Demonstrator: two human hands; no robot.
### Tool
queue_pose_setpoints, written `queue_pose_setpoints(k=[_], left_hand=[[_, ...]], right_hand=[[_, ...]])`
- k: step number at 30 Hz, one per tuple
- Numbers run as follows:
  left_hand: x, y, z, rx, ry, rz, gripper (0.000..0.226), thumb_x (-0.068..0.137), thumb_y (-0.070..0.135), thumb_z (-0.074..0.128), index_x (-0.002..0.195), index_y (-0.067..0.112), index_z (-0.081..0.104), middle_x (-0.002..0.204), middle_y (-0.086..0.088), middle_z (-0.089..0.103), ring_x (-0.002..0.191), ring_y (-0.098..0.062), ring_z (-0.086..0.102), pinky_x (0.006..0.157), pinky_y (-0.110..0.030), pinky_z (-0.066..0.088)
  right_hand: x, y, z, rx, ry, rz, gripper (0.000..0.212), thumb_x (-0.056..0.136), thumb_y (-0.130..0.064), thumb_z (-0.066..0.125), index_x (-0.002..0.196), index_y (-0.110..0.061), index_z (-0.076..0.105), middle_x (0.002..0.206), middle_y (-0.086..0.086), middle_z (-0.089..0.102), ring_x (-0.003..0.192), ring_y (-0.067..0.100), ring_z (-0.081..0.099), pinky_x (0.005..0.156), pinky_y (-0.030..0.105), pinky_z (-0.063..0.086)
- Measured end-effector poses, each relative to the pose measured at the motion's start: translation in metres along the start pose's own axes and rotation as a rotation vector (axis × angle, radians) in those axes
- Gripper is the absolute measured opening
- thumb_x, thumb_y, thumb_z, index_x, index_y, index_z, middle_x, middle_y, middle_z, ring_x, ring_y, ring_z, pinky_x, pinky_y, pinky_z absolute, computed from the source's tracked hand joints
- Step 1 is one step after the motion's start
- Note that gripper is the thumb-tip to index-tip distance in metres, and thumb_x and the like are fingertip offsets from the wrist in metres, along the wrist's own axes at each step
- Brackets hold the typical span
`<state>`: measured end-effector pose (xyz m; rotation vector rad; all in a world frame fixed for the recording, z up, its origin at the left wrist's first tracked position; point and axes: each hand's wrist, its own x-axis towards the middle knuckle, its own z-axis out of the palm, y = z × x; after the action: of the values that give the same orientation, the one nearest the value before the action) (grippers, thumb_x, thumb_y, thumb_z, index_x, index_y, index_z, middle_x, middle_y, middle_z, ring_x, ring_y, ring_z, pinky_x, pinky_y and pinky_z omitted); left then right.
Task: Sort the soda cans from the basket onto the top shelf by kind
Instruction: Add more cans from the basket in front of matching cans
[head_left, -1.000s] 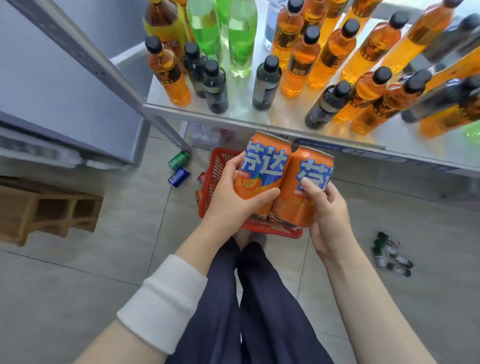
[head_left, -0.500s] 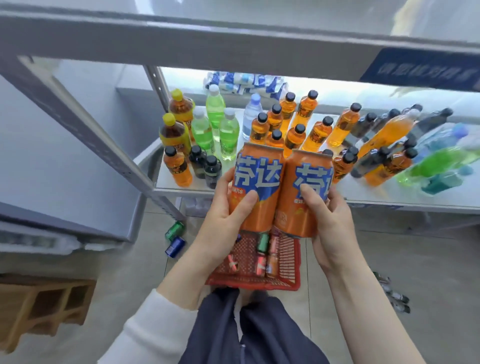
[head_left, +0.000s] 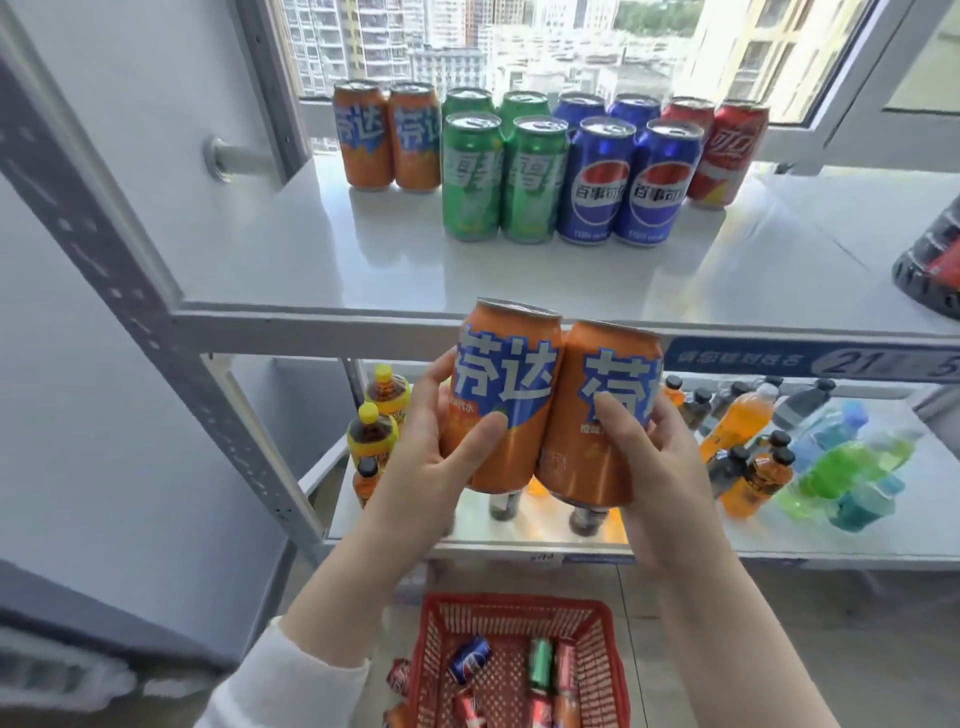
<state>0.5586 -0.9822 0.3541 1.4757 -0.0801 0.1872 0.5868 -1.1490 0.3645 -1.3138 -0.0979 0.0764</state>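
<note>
Gripping an orange can (head_left: 511, 384) in the left hand (head_left: 426, 473) and a second orange can (head_left: 592, 447) in the right hand (head_left: 665, 462), upright, side by side and touching, right at the front edge of the top shelf (head_left: 337, 260). Lined up at the back of it by colour, the sorted cans (head_left: 535, 182): orange, green, blue, red. Down in the red basket (head_left: 514, 605), loose cans (head_left: 540, 667) lying flat.
</note>
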Motion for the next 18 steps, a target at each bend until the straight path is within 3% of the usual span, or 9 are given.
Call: queue_pose_setpoints(k=[5, 10, 13, 16, 18], left_hand=[[0.018, 0.029, -0.006, 0.047, 0.045, 0.070, 0.044, 0.079, 0.031, 0.064, 0.114, 0.034, 0.039, 0.110, 0.004, 0.063, 0.095, -0.006, 0.065, 0.077, -0.023, 0.054], [0.040, 0.055, -0.031, 0.120, 0.044, 0.098, 0.052, 0.074, 0.028, 0.068, 0.116, 0.030, 0.038, 0.107, 0.004, 0.062, 0.090, -0.003, 0.066, 0.077, -0.022, 0.055], [0.051, 0.069, -0.051, 0.136, 0.016, 0.106, 0.047, 0.076, 0.025, 0.066, 0.114, 0.029, 0.040, 0.106, 0.007, 0.061, 0.091, -0.002, 0.066, 0.075, -0.021, 0.054], [0.061, 0.080, -0.071, 0.159, 0.012, 0.112, 0.048, 0.076, 0.024, 0.069, 0.114, 0.027, 0.041, 0.108, 0.005, 0.060, 0.091, -0.001, 0.065, 0.072, -0.019, 0.054], [0.069, 0.087, -0.084, 0.203, 0.019, 0.121, 0.056, 0.069, 0.026, 0.079, 0.113, 0.029, 0.044, 0.110, 0.006, 0.060, 0.094, -0.005, 0.065, 0.075, -0.021, 0.055]], right_hand=[[0.022, -0.029, 0.013, -0.019, -0.067, -0.027, 0.070, 0.050, -0.047, 0.078, 0.112, -0.024, 0.056, 0.104, 0.001, 0.069, 0.095, 0.017, 0.067, 0.073, 0.032, 0.057], [0.049, -0.049, 0.036, -0.074, -0.147, -0.099, 0.046, 0.067, -0.030, 0.075, 0.108, -0.024, 0.054, 0.100, -0.001, 0.069, 0.093, 0.015, 0.068, 0.081, 0.036, 0.056], [0.062, -0.056, 0.052, -0.149, -0.205, -0.131, 0.055, 0.062, -0.032, 0.079, 0.108, -0.023, 0.051, 0.102, -0.001, 0.066, 0.092, 0.012, 0.066, 0.080, 0.031, 0.056], [0.078, -0.063, 0.071, -0.220, -0.250, -0.148, 0.069, 0.059, -0.032, 0.077, 0.118, -0.013, 0.046, 0.103, 0.001, 0.065, 0.089, 0.007, 0.065, 0.070, 0.018, 0.054], [0.091, -0.068, 0.084, -0.254, -0.270, -0.158, 0.064, 0.065, -0.021, 0.076, 0.118, -0.010, 0.043, 0.100, 0.001, 0.065, 0.085, 0.005, 0.066, 0.068, 0.016, 0.053]])
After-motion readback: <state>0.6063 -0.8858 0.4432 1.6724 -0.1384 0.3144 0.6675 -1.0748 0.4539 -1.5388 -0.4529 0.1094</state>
